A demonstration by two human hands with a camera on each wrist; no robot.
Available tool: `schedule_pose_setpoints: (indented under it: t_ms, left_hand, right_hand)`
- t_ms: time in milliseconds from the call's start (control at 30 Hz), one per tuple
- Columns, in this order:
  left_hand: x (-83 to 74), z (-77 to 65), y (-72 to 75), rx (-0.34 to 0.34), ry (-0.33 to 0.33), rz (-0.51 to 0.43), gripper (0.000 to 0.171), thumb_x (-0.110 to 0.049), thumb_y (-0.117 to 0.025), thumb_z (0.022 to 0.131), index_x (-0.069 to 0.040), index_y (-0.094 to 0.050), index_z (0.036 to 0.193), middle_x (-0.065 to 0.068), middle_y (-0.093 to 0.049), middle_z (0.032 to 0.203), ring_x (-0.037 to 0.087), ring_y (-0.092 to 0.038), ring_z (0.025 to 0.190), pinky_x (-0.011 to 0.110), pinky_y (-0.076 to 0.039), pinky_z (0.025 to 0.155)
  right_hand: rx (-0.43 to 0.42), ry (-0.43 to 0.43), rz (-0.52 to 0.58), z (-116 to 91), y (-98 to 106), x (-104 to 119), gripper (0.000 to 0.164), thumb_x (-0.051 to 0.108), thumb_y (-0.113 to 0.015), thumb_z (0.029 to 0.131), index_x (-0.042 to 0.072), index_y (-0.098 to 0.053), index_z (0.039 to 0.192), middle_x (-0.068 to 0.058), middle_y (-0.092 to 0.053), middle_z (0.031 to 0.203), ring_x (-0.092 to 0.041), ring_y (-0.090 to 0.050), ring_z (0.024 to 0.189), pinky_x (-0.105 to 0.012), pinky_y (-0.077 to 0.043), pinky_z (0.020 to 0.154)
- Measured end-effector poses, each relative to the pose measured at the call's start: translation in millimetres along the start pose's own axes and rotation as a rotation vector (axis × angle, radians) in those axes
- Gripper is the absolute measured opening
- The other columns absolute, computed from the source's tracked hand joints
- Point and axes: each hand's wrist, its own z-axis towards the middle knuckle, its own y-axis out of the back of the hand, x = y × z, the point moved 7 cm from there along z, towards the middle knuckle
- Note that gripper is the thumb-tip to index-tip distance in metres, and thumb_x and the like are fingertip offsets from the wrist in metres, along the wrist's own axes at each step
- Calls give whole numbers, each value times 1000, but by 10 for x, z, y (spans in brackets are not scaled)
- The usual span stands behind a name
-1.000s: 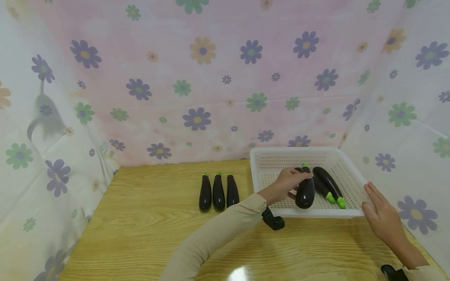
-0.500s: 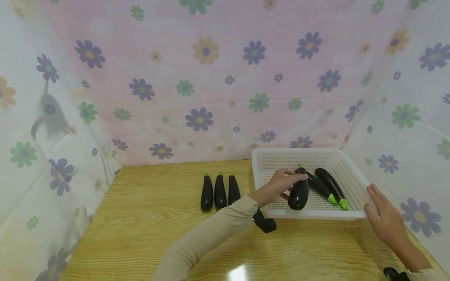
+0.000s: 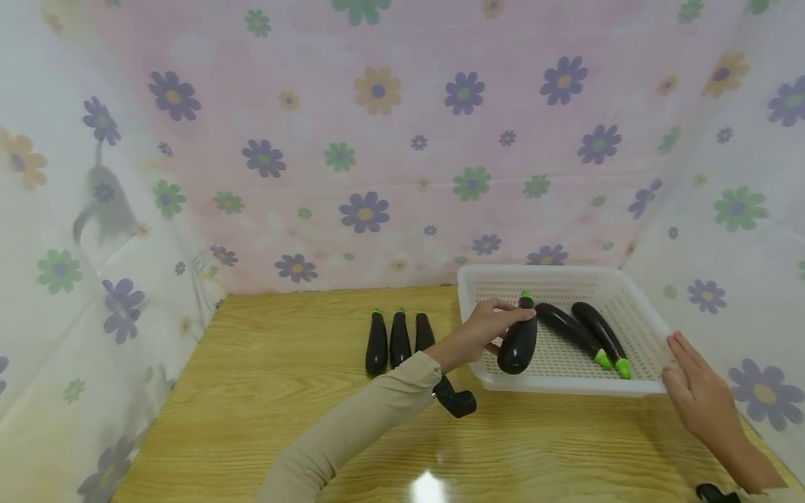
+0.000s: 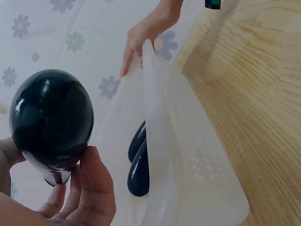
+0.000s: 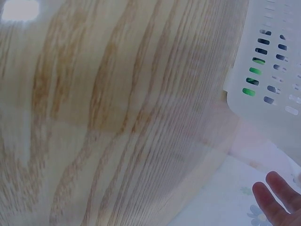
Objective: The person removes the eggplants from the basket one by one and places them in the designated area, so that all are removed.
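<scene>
My left hand holds a dark purple eggplant by its narrow upper end, stem up, over the left part of a white plastic basket. In the left wrist view the eggplant's round bottom faces the camera, with fingers and thumb around its thinner end. Two more eggplants, one beside the other, lie slanted in the basket with green stems toward the front. At the basket's right front corner, my right hand rests on the rim, fingers extended.
Three eggplants stand in a row on the wood-grain table left of the basket: a left one, a middle one and a right one, stems toward the back. Flowered cloth encloses the table behind and at both sides.
My left hand has carried the eggplant leftward within the basket area, uncovering more of the two eggplants lying there. The right hand has stayed at the basket's rim.
</scene>
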Motion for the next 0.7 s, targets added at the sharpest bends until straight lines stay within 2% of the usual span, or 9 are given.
schedule_pose_setpoints:
  t_ms: [333, 567, 700]
  left_hand:
    - [-32, -86, 316, 28, -16, -31, 37, -40, -69, 85, -16, -57, 111, 5, -64, 94, 21, -64, 77, 40, -55, 61]
    - [-67, -130, 512, 21, -34, -19, 49, -42, -68, 85, -13, -53, 121, 7, -65, 97, 22, -65, 82, 42, -56, 64]
    - [-83, -163, 595, 27, -50, -8, 47, -42, -67, 86, -12, -56, 121, 7, -65, 98, 22, -64, 83, 42, -56, 65]
  right_hand:
    - [3, -18, 11, -28, 0, 45, 55, 10, -38, 96, 2, -23, 149, -5, -14, 156, -47, -15, 136, -64, -9, 106]
    - [9, -4, 29, 2, 1, 41, 56, 10, -38, 96, 3, -22, 149, -7, -13, 156, -50, -14, 135, -67, -9, 104]
    - [11, -3, 24, -3, -15, 28, 56, 10, -38, 97, 3, -21, 149, -5, -13, 156, -50, -15, 135, -67, -9, 104]
